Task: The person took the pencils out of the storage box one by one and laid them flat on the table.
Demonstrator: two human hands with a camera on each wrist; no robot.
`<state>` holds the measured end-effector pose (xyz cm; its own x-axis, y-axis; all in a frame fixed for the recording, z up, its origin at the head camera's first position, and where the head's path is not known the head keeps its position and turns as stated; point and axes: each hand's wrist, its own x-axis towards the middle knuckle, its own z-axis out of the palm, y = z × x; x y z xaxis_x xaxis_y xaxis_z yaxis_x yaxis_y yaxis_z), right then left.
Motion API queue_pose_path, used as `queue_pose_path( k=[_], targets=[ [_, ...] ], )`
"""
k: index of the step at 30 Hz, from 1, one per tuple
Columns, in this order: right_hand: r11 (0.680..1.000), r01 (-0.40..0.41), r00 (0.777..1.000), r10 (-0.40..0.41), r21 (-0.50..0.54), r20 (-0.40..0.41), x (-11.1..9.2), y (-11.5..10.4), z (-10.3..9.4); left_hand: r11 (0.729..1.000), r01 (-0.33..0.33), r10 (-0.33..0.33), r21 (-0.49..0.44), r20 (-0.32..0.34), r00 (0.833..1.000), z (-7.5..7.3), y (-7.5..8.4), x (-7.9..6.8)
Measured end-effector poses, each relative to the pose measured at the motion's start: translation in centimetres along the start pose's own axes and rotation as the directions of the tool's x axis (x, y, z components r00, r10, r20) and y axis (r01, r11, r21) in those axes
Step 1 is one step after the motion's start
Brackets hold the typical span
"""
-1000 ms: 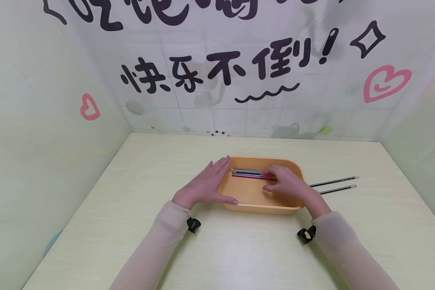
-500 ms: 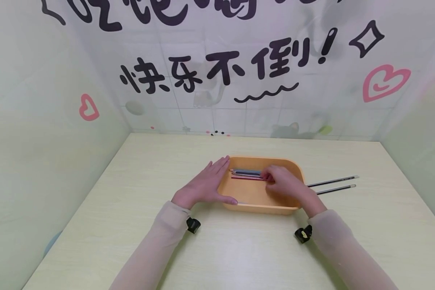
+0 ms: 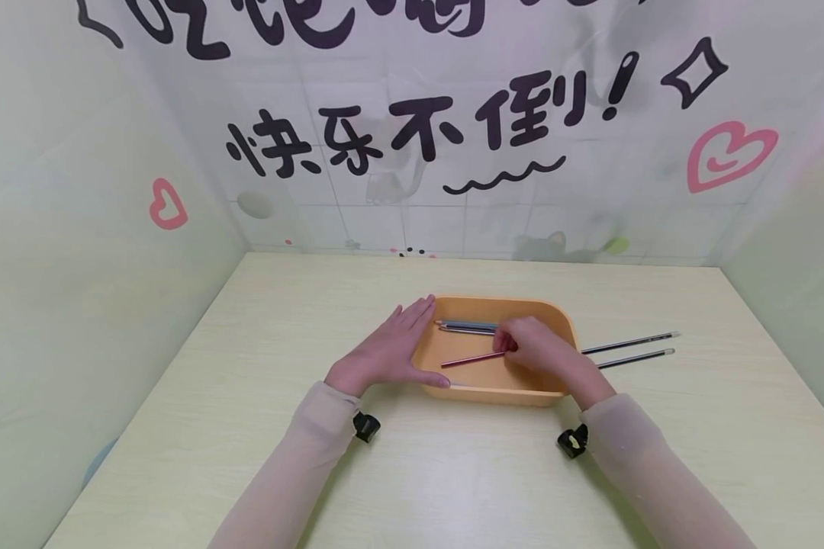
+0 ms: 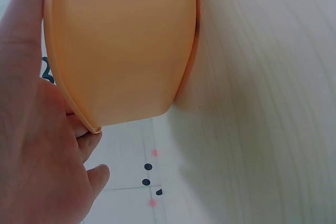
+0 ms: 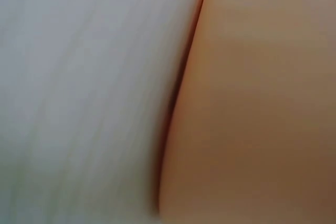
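In the head view an orange plastic tray (image 3: 497,395) lies on the table, and my left hand (image 3: 393,347) spreads over its left end, fingers straight along the rim. The left wrist view shows that hand (image 4: 50,156) against the tray's rim (image 4: 60,85). Inside the tray my right hand (image 3: 539,347) pinches a dark red pencil (image 3: 470,360), whose free end points left. Several grey-blue pencils (image 3: 465,326) lie side by side along the far wall, their right ends hidden by that hand. Only the tray's outer wall (image 5: 252,103) fills the right wrist view, blurred.
Two dark pencils (image 3: 628,343) with pale ends lie on the table right of the tray, partly hidden behind the right wrist. A printed sheet (image 3: 398,221) with lettering hangs behind the table (image 3: 316,305), and pale side sheets flank it.
My right hand has closed on the red pencil and drawn its left end toward the near side, apart from the grey-blue ones. The left hand has stayed in place.
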<state>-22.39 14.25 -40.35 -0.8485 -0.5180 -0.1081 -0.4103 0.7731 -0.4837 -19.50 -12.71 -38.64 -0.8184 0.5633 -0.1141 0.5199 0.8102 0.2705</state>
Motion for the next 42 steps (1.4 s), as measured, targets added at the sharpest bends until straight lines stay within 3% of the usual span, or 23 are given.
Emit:
queue_pose_path(
  k=[18, 34, 42],
  targets=[
    [0.991, 0.134, 0.986, -0.134, 0.014, 0.095, -0.9, 0.6, -0.2, 1.000, -0.004, 0.004, -0.010, -0.002, 1.000, 0.1, 0.2, 0.2],
    [0.982, 0.188, 0.982, -0.189, 0.027, 0.021, -2.6, 0.0, -1.0, 1.000, 0.007, -0.007, 0.002, 0.007, 1.000, 0.0, 0.3, 0.1],
    [0.965, 0.256, 0.966, -0.254, 0.047, -0.054, -3.6, -0.8, -1.6, 1.000, 0.009, -0.009, 0.003, 0.000, 1.000, 0.0, 0.1, 0.0]
  ],
)
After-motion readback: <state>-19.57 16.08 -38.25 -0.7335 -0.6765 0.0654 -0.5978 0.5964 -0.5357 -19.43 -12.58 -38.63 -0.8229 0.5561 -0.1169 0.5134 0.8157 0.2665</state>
